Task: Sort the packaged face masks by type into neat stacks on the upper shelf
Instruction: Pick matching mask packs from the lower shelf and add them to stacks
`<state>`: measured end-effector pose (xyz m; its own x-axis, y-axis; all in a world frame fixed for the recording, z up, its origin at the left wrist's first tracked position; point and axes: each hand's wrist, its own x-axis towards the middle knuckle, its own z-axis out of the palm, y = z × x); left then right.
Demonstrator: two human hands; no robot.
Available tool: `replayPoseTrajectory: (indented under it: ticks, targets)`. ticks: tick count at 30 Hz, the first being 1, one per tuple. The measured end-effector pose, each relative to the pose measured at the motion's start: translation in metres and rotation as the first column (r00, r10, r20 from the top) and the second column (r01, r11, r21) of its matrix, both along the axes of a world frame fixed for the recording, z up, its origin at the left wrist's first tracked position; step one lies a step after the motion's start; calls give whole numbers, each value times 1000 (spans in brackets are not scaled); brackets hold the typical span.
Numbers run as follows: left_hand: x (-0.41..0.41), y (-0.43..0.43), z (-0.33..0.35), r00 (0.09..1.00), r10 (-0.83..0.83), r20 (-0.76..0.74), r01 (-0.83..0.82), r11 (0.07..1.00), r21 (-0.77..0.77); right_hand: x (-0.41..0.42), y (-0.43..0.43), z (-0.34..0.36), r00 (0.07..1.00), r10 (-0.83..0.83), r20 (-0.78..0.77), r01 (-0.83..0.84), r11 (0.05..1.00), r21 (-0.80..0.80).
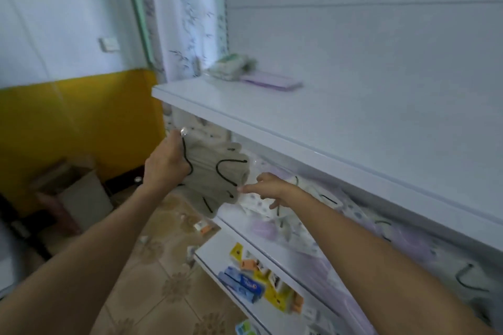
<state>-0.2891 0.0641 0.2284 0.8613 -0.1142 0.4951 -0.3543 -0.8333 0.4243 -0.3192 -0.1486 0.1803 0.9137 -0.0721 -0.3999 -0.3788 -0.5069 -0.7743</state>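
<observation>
Where the upper shelf (299, 117) ends at its left corner, we log the following.

Item 1: beige masks (215, 179), a wrapped bundle with black ear loops. It is held in the air just below and in front of that corner, resting on no shelf. Our left hand (166, 168) grips its left edge, fingers curled round the wrap.

Item 2: our right hand (272, 189), fingers spread and fairly straight, holding nothing. Its forefinger tip lies at the bundle's right edge; we cannot tell whether it touches.

Item 3: upper shelf, back left. We note a green pack (228, 66) and, just beside it on the right, a flat purple pack (272, 81). Both are blurred, and the print is unreadable.

Item 4: middle shelf (236, 221). A loose heap (299, 226) of wrapped masks lies here: patterned white, purple, and some with black loops. It sits beneath our right forearm and extends to the right.

Item 5: lower shelf (215, 250). Small boxes (253, 277) in yellow, blue and orange lie jumbled together.

Item 6: surroundings. The tiled floor (163, 266) has a few strays (202, 226) near the shelf foot. We also note a yellow panel (68, 122), a switch (109, 44), and a printed curtain (187, 22) behind the shelf's left end.
</observation>
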Motion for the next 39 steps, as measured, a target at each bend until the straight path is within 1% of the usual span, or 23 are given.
replayPoseTrajectory:
  ticks: [2,4,7,10,12,14,15,17,19,21,23,24,25,27,28,30,31,32,33,35,36,37,39]
  targets:
    - [-6,24,20,999,49,22,-47,996,-73,4,24,14,998,2,62,-10,992,124]
    - [-11,42,36,996,84,10,-79,974,-214,6,43,27,993,-16,113,-15,965,261]
    - [-22,56,59,995,103,1,-92,888,-450,9,60,50,984,-43,170,-32,910,413]
    - [-27,56,79,995,101,-2,-83,805,-588,11,65,80,964,-109,242,-39,844,535]
    - [-23,52,86,997,82,-13,-70,746,-662,9,59,100,936,-160,314,-56,813,580]
    - [-15,43,91,998,36,-46,-58,660,-749,1,43,119,890,-214,403,-44,838,543]
    - [-11,36,93,998,-18,-55,-32,629,-777,-4,30,128,861,-242,447,-26,857,515]
    - [-5,14,95,982,-175,-67,50,588,-807,-18,-1,145,808,-292,511,27,886,464]
    - [-1,-20,98,940,-337,-56,146,546,-825,-38,-35,159,768,-335,546,102,906,412]
    - [-1,-60,102,902,-429,-35,202,493,-846,-61,-69,172,770,-324,550,149,929,340]
    - [-1,-100,102,867,-497,-20,231,438,-868,-85,-100,182,803,-290,521,162,947,277]
    - [-1,-118,101,852,-523,-22,240,427,-872,-96,-114,185,804,-306,509,193,945,263]
    - [-3,-136,99,830,-557,-20,252,406,-879,-106,-127,185,785,-347,514,245,935,258]
    - [-13,-167,94,773,-635,-2,301,369,-879,-122,-147,183,697,-458,551,383,888,254]
    - [-18,-180,93,748,-663,3,333,371,-867,-130,-155,182,642,-502,579,446,859,251]
    - [-24,-201,90,716,-698,17,380,369,-848,-144,-168,178,553,-554,622,513,815,269]
    - [-27,-210,88,705,-709,21,394,367,-842,-151,-174,176,525,-572,631,526,800,288]
    - [-27,-217,85,700,-714,2,397,387,-832,-157,-180,172,507,-585,633,538,788,298]
    - [-30,-223,83,694,-720,-16,407,410,-816,-163,-185,168,512,-584,630,550,786,282]
    - [-34,-234,76,689,-718,-100,410,499,-764,-172,-193,158,573,-560,599,565,799,206]
    - [-37,-239,73,688,-712,-141,403,537,-741,-174,-196,152,583,-570,579,571,794,208]
    - [-40,-244,70,695,-699,-168,396,567,-722,-175,-200,148,567,-601,564,583,776,241]
    - [-43,-252,66,703,-682,-202,394,609,-688,-174,-206,142,506,-668,546,615,723,314]
